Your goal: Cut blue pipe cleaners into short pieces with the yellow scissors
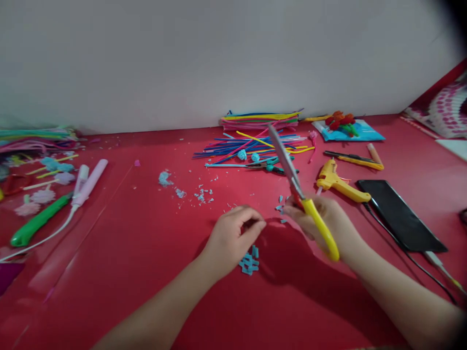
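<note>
My right hand (326,221) is closed around scissors (319,226) with yellow handles, their blades pointing up and away to the left. Close by on its left, my left hand (233,236) has thumb and fingertips pinched together; anything between them is too small to make out. Just below that hand lies a small pile of cut light-blue pieces (248,265). A few more blue bits (280,204) are scattered beside the right fingertips. Farther back are blue fluffy scraps (165,179) and crumbs.
Pipe cleaners (260,120) and pliers (270,167) lie at the back. On the right are a yellow glue gun (339,182), a black phone (399,214) with cables, and a blue packet (365,131). A pink corded tool (92,182) and a green-handled cutter (40,221) lie left.
</note>
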The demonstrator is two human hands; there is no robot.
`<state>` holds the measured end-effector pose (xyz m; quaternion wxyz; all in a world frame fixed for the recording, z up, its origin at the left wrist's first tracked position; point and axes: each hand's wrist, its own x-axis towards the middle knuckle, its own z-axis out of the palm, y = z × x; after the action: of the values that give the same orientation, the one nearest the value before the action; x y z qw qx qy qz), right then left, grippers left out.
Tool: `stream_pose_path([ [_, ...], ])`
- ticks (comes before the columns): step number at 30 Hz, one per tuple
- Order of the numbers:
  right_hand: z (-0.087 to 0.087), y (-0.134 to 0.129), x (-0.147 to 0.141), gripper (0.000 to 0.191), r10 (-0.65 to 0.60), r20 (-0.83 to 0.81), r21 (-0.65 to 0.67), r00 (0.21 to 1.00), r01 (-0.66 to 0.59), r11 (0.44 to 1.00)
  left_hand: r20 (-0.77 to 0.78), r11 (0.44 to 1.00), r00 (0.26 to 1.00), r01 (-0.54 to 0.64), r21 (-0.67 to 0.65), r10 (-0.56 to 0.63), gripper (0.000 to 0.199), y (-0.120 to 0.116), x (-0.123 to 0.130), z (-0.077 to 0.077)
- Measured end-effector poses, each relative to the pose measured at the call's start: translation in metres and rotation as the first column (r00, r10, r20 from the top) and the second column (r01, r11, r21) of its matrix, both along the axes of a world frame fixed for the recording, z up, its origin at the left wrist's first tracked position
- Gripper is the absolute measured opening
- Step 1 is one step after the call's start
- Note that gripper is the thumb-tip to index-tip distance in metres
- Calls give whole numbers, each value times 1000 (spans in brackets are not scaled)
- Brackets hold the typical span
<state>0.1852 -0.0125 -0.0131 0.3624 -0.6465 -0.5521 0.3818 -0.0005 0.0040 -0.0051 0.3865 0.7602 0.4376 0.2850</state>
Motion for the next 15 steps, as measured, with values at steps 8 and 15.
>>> stream_pose_path([
  [8,2,27,38,26,-14,362,-58,932,38,998,-30,986,988,-146,80,149,24,21,-18,-10],
  [15,-9,22,32,25,-70,201,29,977,65,997,-115,1000,993,-9,23,12,12,26,-27,-7],
])
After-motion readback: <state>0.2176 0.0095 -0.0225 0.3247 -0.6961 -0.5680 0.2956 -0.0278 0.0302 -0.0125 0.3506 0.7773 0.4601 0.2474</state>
